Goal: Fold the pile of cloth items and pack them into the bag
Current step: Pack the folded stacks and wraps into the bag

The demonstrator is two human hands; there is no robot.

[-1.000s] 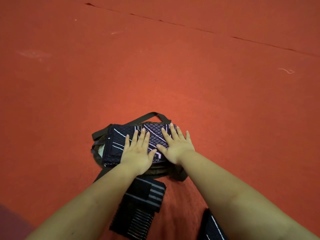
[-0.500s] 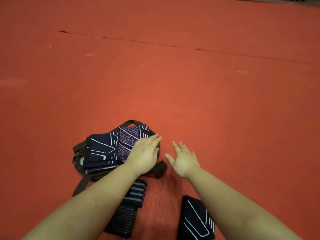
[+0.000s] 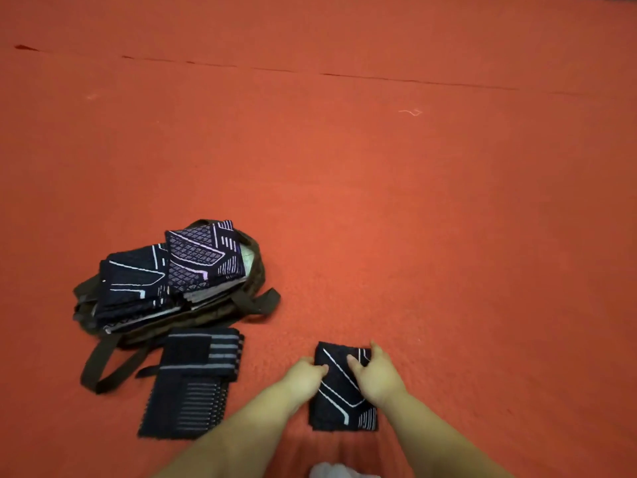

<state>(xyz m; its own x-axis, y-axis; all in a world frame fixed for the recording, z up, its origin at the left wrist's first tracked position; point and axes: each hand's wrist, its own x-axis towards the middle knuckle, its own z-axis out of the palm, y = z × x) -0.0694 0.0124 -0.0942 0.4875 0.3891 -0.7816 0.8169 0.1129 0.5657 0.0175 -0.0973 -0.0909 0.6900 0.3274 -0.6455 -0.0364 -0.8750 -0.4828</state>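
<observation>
Head view, looking down at an orange-red carpet (image 3: 413, 208) that fills nearly all I can see. A dark seam line (image 3: 344, 74) runs across the far part, left to right, dipping slightly right. A short pale thread (image 3: 410, 112) lies on the carpet far right of centre. No walls or furniture that I can make out; top right corner shows a thin darker strip, can't tell what.

Both hands are on a folded dark navy cloth with white lines (image 3: 339, 395) lying flat on the carpet near the bottom centre. Left hand (image 3: 305, 372) grips its left edge, fingers curled onto it. Right hand (image 3: 377, 376) holds the right upper part, fingers curled over the top, thumb at the far edge.

Olive-brown bag (image 3: 206, 310) sits left of centre on the carpet, mouth open, straps splayed out. Two stacks of folded patterned cloths (image 3: 172, 270) sit in it side by side, rising above the rim. Just beside the bag, nearer me, a striped dark cloth stack (image 3: 193, 381) lies on the carpet, well apart from the cloth in my hands.

Something white and blurred (image 3: 331, 472) at the bottom edge, can't tell what.
</observation>
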